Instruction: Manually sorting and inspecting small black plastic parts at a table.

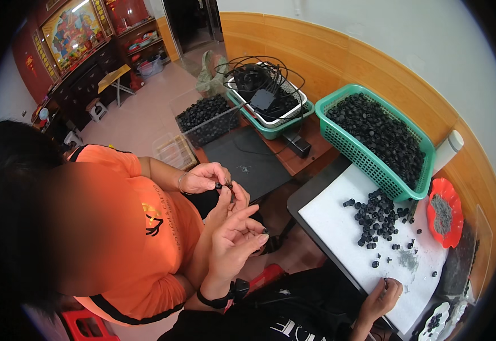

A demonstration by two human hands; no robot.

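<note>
My left hand (234, 243), with a black band at its wrist, is raised beside a co-worker's hands. Its thumb and a finger pinch a small black part (265, 231), mostly covered by the fingertips. Over the white sheet (339, 199) on the table, my right hand (382, 299) is closed at the fingertips on a tiny dark piece (385, 279) too small to name. Beyond it lies a pile of black plastic caps (376, 219), with several loose ones nearer me. The co-worker in an orange shirt (168, 227) holds a small black part (218, 186) between both hands.
A green basket (339, 139) full of black parts stands at the table's back. Right of it are a white bottle (449, 148) and a red dish (455, 224) of grey bits. A clear bin (214, 136) and a white basket (302, 105) with cables stand farther back.
</note>
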